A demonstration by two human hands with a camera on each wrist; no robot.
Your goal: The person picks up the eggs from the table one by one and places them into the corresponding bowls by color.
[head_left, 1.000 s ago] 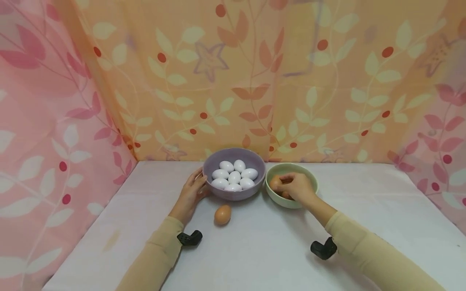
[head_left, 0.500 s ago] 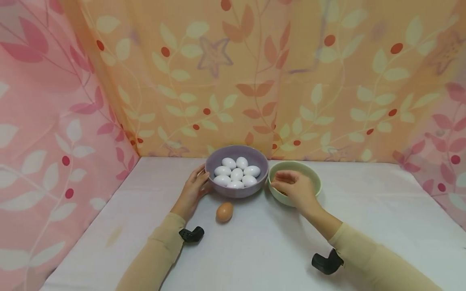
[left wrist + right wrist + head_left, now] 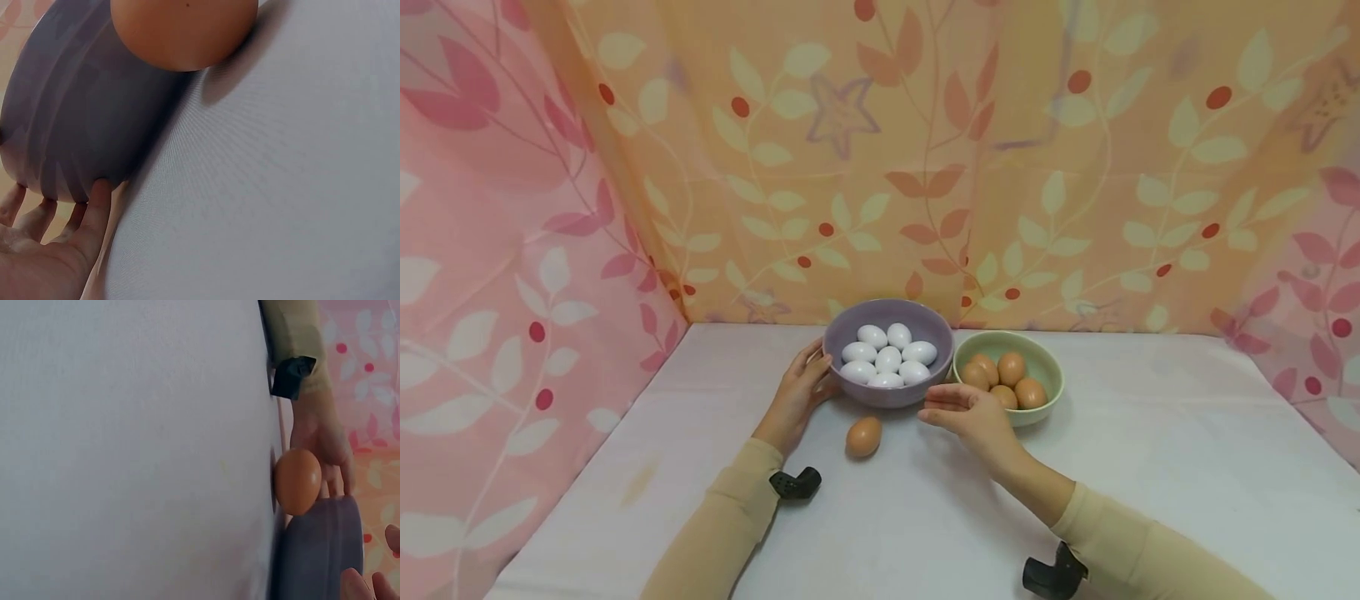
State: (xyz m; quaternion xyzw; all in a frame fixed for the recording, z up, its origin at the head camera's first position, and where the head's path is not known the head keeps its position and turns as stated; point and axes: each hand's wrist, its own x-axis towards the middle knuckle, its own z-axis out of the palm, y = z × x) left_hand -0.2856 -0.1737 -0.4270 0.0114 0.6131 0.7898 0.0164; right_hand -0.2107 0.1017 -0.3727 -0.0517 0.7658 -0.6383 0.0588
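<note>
My left hand [image 3: 797,396] rests its fingertips against the left side of the purple bowl [image 3: 883,398], fingers fairly straight in the left wrist view. Several white eggs [image 3: 888,360] lie in that bowl. One brown egg [image 3: 863,437] sits on the tablecloth in front of it, near my left wrist. My right hand [image 3: 981,425] hovers, holding nothing, in front of the gap between the two bowls, its fingers extended to the left. Behind it stands a light green bowl [image 3: 1051,398] with several brown eggs [image 3: 1011,367] inside, partly hidden by the hand.
A white cloth covers the table [image 3: 1150,433]. Patterned curtains [image 3: 760,167] hang behind and at both sides, close behind the bowls. The purple and green bowls stand side by side. A small black device [image 3: 796,483] sits on each sleeve cuff.
My right hand has let go of a brown egg in the green bowl and moved out, left and toward me. The left hand stays at the purple bowl. The view has shifted slightly.
</note>
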